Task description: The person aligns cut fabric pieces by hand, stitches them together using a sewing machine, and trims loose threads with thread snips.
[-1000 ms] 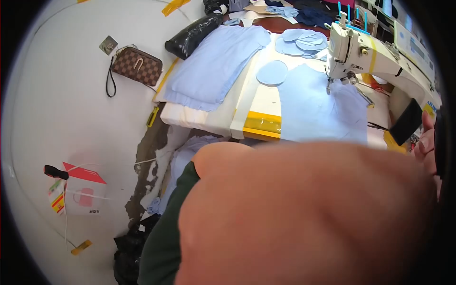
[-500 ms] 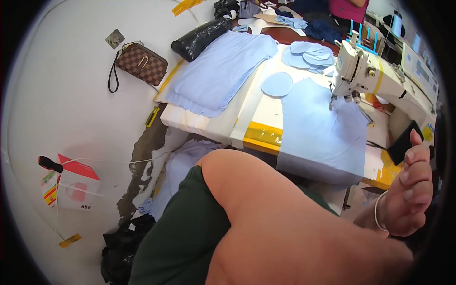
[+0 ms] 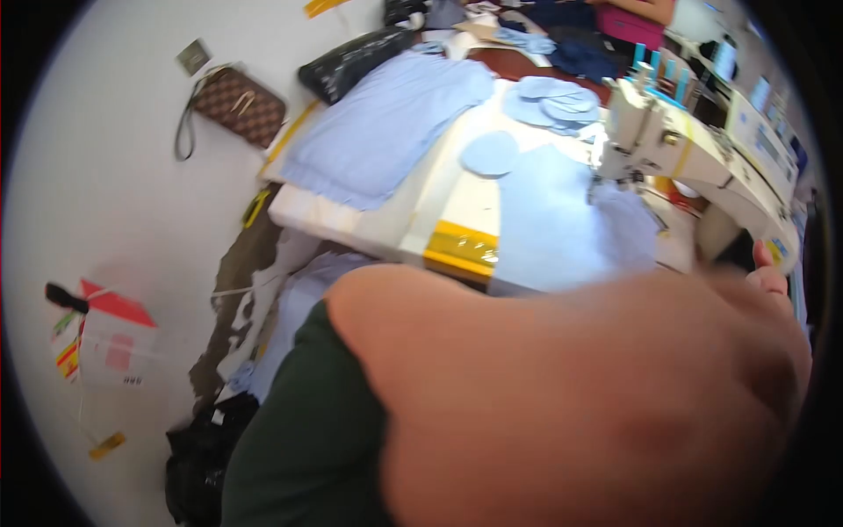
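Checkered pouch (image 3: 240,105) near square card (image 3: 193,57); dark-handled tool (image 3: 66,297) beside red-topped box (image 3: 118,342).

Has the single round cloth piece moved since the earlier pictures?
No: the single round cloth piece lies in the same place against the wide yellow tape below it; only the camera view has shifted.

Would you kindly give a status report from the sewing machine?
Left hand unseen; right hand at right edge, grip unclear. Blue fabric at sewing machine. Blurred bare arm blocking foreground.
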The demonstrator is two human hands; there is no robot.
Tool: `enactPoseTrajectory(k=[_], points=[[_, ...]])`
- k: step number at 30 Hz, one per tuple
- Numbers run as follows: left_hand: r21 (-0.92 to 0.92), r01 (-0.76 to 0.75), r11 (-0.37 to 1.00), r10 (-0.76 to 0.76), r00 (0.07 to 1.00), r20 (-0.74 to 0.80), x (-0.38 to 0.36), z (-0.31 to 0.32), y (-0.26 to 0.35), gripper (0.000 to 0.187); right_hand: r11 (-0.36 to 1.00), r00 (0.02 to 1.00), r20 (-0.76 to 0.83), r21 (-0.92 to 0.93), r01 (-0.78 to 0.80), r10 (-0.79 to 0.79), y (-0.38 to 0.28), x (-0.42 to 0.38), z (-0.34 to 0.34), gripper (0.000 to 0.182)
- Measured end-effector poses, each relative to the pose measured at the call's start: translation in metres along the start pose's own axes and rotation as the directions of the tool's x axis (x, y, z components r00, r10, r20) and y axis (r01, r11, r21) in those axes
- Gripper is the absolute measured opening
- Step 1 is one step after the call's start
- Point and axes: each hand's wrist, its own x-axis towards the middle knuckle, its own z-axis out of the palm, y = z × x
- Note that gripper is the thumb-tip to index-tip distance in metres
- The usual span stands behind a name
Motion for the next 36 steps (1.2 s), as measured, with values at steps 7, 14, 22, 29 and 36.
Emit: enactPoseTrajectory(k=[7, 14, 22, 29, 36], points=[[-0.099, 0.104, 0.99, -0.112, 0.991, -0.079, -0.008, 0.001, -0.035, 0.03, 0.906, 0.924, -0.244, 0.235, 0.352, -0.296, -0.028, 0.045, -0.002, 0.067], [-0.077, 0.185, 0.98, -0.191, 0.977, -0.092, -0.017, -0.038, -0.04, 0.03, 0.968, 0.958, -0.225, 0.134, 0.211, -0.177, -0.009, -0.013, -0.051, 0.056], [0.029, 0.227, 0.973, -0.224, 0.971, -0.087, -0.031, -0.012, -0.047, 0.03, 0.993, 0.971, -0.23, 0.074, 0.088, -0.069, 0.042, -0.041, -0.067, 0.043], [-0.2, 0.529, 0.825, -0.314, 0.723, 0.616, -0.099, -0.014, -0.083, 0.024, 0.993, 0.977, -0.184, 0.069, -0.099, 0.11, 0.068, 0.031, 0.087, 0.036], [0.248, 0.586, 0.772, -0.48, 0.282, 0.831, -0.225, -0.029, -0.085, 0.016, 0.844, 0.762, 0.363, -0.215, -0.492, 0.537, 0.166, -0.018, 0.162, 0.017]])
